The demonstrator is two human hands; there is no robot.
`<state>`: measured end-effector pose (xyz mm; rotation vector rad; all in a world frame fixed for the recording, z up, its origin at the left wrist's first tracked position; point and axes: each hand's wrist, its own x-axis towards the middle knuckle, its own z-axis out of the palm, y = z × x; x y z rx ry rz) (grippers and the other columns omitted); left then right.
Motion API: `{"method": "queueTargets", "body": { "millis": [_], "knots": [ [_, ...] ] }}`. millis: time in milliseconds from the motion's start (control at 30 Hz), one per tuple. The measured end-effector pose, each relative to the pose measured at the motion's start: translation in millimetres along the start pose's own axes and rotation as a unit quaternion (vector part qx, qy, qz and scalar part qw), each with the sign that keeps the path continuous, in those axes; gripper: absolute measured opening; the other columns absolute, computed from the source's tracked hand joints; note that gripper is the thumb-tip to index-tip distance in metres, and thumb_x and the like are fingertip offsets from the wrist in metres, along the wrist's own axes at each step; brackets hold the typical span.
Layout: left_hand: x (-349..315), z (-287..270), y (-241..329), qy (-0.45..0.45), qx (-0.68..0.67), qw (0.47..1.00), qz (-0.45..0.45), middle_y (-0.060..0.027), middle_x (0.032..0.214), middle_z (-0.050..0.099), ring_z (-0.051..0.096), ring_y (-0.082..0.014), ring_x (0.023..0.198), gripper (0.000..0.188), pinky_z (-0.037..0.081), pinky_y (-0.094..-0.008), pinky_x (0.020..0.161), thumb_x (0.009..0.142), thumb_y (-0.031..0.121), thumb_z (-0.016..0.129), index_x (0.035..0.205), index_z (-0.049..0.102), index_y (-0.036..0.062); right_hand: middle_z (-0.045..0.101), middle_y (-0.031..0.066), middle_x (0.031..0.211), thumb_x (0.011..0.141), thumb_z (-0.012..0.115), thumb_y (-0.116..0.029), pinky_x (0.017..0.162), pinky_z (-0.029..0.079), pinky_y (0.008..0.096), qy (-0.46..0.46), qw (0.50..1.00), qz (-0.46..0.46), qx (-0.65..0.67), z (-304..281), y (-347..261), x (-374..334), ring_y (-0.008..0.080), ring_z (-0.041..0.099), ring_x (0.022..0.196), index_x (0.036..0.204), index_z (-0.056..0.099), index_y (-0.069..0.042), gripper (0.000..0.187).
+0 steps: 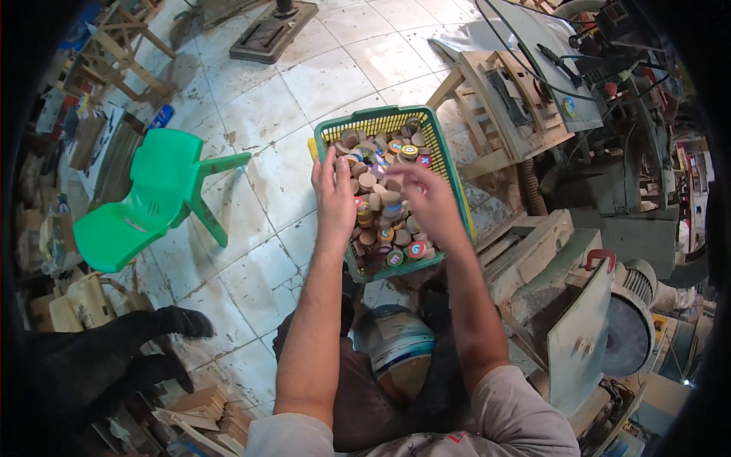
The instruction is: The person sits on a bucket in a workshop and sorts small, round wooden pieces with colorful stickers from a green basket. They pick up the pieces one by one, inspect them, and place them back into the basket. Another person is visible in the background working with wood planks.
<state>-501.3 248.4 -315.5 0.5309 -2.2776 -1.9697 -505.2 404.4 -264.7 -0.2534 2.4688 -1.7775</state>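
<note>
A plastic basket with a green rim (451, 164) and yellow mesh sides stands in front of me, filled with small round wooden discs (367, 181). Many discs are plain brown; others carry coloured faces with letters, such as a red and blue disc (416, 250) near the front. My left hand (332, 199) is at the basket's left side, its fingers stretched out over the edge of the pile. Above the pile's right half is my right hand (431, 202), its fingers bent and smeared by motion. Whether those fingers hold a disc cannot be made out.
A green plastic chair (156, 186) lies tipped on the tiled floor at left. A wooden stand (518, 107) is beyond the basket to the right. Close on my right is a machine with a grey sanding disc (626, 335). Another person's dark shoe (190, 321) shows at lower left.
</note>
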Motion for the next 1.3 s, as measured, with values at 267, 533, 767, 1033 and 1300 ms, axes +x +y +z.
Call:
{"method": "queueTargets", "body": {
  "millis": [267,533,767,1033,1300],
  "knots": [
    [2,0,7,-0.030,-0.108,0.993,-0.043,-0.0250,0.149,0.018,0.018,-0.0337,0.141,0.058,0.019,-0.0395,0.114,0.101,0.045,0.032,0.141,0.037,0.0037,0.061,0.0206,0.112,0.089,0.055,-0.017,0.085,0.049,0.0406,0.031,0.940,0.024,-0.339,-25,65,55,0.0330,0.062,0.098,0.119,0.058,-0.002,0.034],
    [4,-7,8,-0.028,-0.107,0.992,-0.067,-0.0187,0.145,0.028,0.029,-0.0292,0.134,0.060,0.026,-0.0374,0.109,0.101,0.047,0.031,0.140,0.038,0.0020,0.048,0.0204,0.120,0.091,0.055,-0.028,0.088,0.047,0.0496,-0.029,0.920,0.100,-0.378,-20,55,42,0.0417,0.057,0.101,0.123,0.053,-0.010,0.038],
    [5,-7,8,-0.027,-0.146,0.987,-0.068,-0.0176,0.138,0.036,0.039,-0.0273,0.128,0.058,0.030,-0.0357,0.108,0.101,0.045,0.033,0.137,0.042,-0.0003,0.049,0.0236,0.113,0.089,0.059,-0.025,0.086,0.048,0.0458,0.026,0.918,0.025,-0.394,-16,61,25,0.0409,0.056,0.101,0.121,0.048,-0.002,0.040],
    [6,-9,11,-0.023,-0.149,0.986,-0.075,-0.0175,0.138,0.037,0.041,-0.0273,0.128,0.058,0.031,-0.0355,0.108,0.101,0.044,0.033,0.136,0.043,-0.0008,0.055,0.0259,0.103,0.091,0.057,-0.032,0.078,0.049,0.0476,0.046,0.926,0.056,-0.371,-9,55,12,0.0422,0.058,0.091,0.115,0.048,0.003,0.043],
    [5,-8,10,-0.027,-0.160,0.984,-0.078,-0.0180,0.139,0.035,0.039,-0.0287,0.129,0.057,0.031,-0.0363,0.109,0.101,0.045,0.035,0.136,0.044,0.0009,0.059,0.0206,0.117,0.093,0.053,-0.045,0.093,0.044,0.0403,-0.041,0.949,0.177,-0.258,-23,48,19,0.0271,0.059,0.108,0.124,0.055,-0.008,0.049]
  ]
}}
